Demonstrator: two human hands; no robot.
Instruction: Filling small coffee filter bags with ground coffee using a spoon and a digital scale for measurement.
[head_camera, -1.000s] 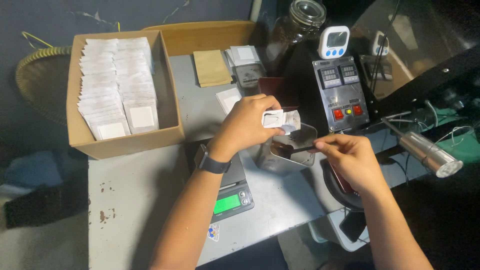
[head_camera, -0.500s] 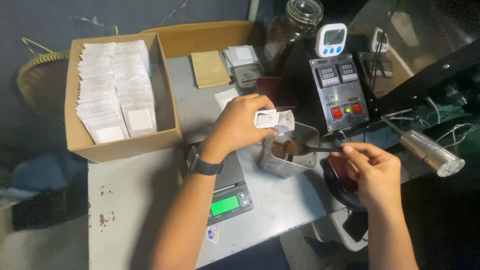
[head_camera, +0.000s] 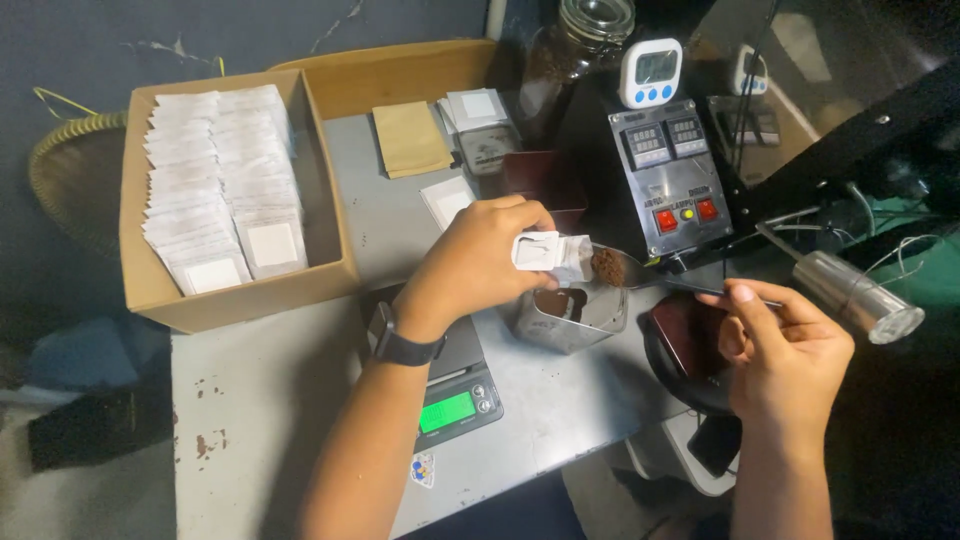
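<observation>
My left hand (head_camera: 480, 262) holds a small white filter pouch (head_camera: 550, 255) above a metal container (head_camera: 570, 315) of brown grounds. A black watch sits on that wrist. My right hand (head_camera: 785, 350) grips the handle of a metal spoon (head_camera: 640, 275). The spoon's bowl carries brown grounds and sits right at the pouch's open end. Under my left forearm lies a black digital scale (head_camera: 455, 400) with a lit green display.
A cardboard box (head_camera: 240, 285) packed with several white pouches stands at the left. A tan pouch (head_camera: 410, 140), a glass jar (head_camera: 575, 50), a white timer (head_camera: 650, 72) and a grey control box (head_camera: 670, 175) with red buttons line the back. A metal cylinder (head_camera: 850, 295) lies at the right.
My right hand lifted the spoon out of the metal container, now loaded with grounds, up to the pouch's mouth. My left hand stayed over the container with the pouch.
</observation>
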